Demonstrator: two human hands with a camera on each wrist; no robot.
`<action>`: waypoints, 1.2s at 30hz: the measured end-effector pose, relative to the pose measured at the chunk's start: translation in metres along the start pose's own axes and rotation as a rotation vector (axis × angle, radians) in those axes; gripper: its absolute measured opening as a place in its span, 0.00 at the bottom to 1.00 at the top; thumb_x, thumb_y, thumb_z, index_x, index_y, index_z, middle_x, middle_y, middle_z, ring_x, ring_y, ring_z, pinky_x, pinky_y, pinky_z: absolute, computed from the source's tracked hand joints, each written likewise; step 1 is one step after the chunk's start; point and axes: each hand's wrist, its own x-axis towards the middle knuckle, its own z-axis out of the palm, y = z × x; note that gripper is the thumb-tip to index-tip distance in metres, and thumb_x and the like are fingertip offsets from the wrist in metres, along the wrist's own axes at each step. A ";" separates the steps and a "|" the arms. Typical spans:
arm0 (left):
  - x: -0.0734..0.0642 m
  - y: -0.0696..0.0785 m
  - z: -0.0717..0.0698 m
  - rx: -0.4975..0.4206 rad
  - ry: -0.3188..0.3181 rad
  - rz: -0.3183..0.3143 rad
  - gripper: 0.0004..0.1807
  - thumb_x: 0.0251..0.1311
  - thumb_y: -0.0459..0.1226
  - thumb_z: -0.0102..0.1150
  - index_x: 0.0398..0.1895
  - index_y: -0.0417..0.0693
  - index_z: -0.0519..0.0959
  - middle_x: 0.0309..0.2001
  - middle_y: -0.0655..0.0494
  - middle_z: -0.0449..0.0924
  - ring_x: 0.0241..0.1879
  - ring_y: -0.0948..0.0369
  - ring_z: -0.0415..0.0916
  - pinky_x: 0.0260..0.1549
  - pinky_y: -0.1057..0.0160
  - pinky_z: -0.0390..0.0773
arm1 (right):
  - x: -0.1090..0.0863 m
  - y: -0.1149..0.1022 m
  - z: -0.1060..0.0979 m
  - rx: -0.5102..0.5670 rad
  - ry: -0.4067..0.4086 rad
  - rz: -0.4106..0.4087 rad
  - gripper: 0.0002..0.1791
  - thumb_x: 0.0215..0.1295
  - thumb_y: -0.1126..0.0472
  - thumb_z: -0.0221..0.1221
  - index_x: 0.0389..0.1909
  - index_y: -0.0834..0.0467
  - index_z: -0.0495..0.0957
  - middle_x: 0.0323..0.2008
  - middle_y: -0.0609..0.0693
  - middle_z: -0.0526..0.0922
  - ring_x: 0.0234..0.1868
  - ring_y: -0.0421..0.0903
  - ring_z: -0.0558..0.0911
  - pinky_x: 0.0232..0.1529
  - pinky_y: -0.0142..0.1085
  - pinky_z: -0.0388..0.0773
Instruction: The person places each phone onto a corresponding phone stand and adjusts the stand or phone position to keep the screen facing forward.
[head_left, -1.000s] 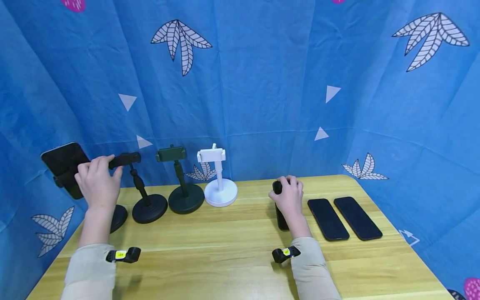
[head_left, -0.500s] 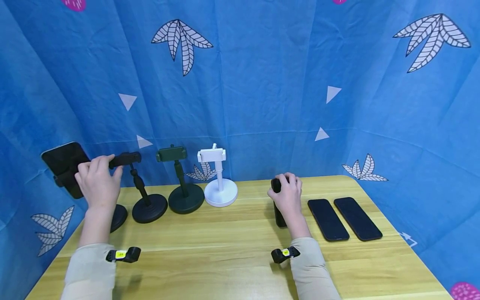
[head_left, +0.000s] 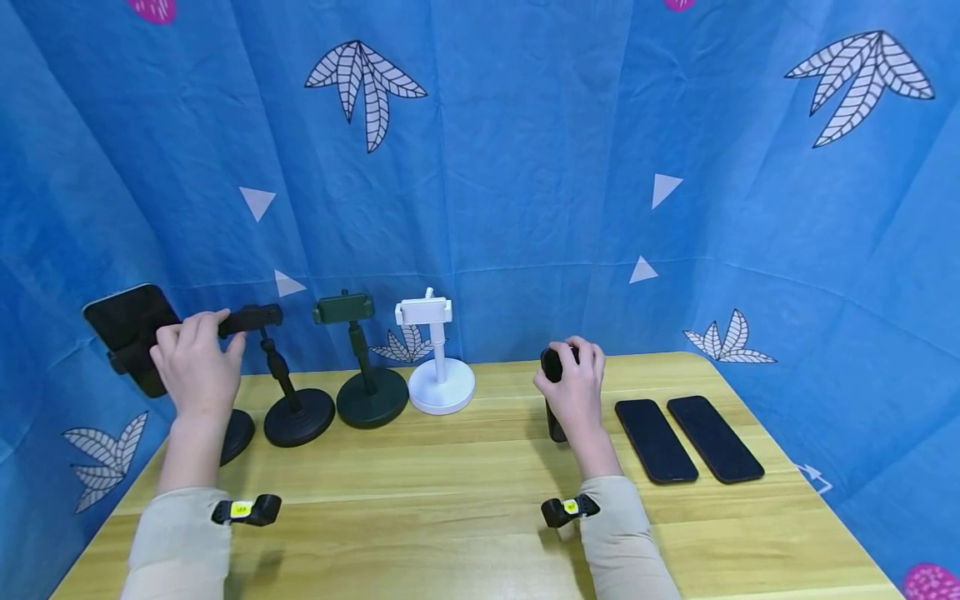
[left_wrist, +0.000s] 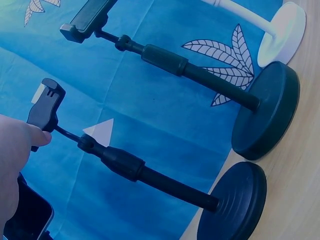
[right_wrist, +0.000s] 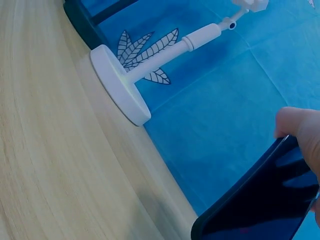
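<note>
At the left, my left hand (head_left: pixel 197 362) pinches one end of the clamp on a black phone stand (head_left: pixel 298 417); in the left wrist view the thumb presses on that clamp (left_wrist: pixel 46 107). My right hand (head_left: pixel 579 387) grips a dark phone (right_wrist: pixel 255 200) by its upper part. The phone is tilted steeply, its lower end toward the table. Whether that end touches the wood cannot be told. Left of the left hand, another phone (head_left: pixel 123 312) sits in a stand whose round base (head_left: pixel 237 435) is partly hidden by the forearm.
A dark green phone stand (head_left: pixel 372 398) and a white phone stand (head_left: pixel 442 386) stand in the row along the back. Two dark phones (head_left: pixel 656 440) lie flat on the wooden table (head_left: pixel 420 517) at the right. A blue patterned curtain (head_left: pixel 525 167) hangs behind.
The right hand has shifted slightly left and up, and the phone's lower end has moved up and away. The left hand has stayed on the black stand's clamp.
</note>
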 end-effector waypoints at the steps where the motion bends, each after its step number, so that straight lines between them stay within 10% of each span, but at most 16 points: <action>1: 0.000 0.000 0.000 0.000 -0.001 -0.001 0.21 0.62 0.37 0.62 0.57 0.37 0.77 0.55 0.35 0.78 0.49 0.42 0.62 0.48 0.42 0.59 | 0.000 0.000 0.001 0.003 0.027 -0.023 0.20 0.51 0.65 0.67 0.48 0.59 0.79 0.54 0.63 0.72 0.58 0.65 0.64 0.54 0.59 0.68; 9: 0.001 0.001 0.000 0.001 -0.005 -0.003 0.21 0.63 0.37 0.61 0.57 0.37 0.76 0.55 0.35 0.78 0.50 0.42 0.62 0.48 0.42 0.59 | 0.004 -0.003 0.001 0.012 0.149 -0.140 0.19 0.52 0.64 0.67 0.47 0.60 0.79 0.53 0.63 0.73 0.55 0.64 0.66 0.52 0.59 0.68; 36: 0.000 0.000 0.000 0.003 0.000 0.009 0.21 0.62 0.37 0.62 0.57 0.37 0.77 0.55 0.34 0.78 0.48 0.42 0.62 0.47 0.42 0.59 | 0.005 -0.037 0.000 0.049 0.164 -0.253 0.19 0.51 0.64 0.67 0.47 0.60 0.79 0.52 0.62 0.75 0.57 0.64 0.67 0.56 0.58 0.69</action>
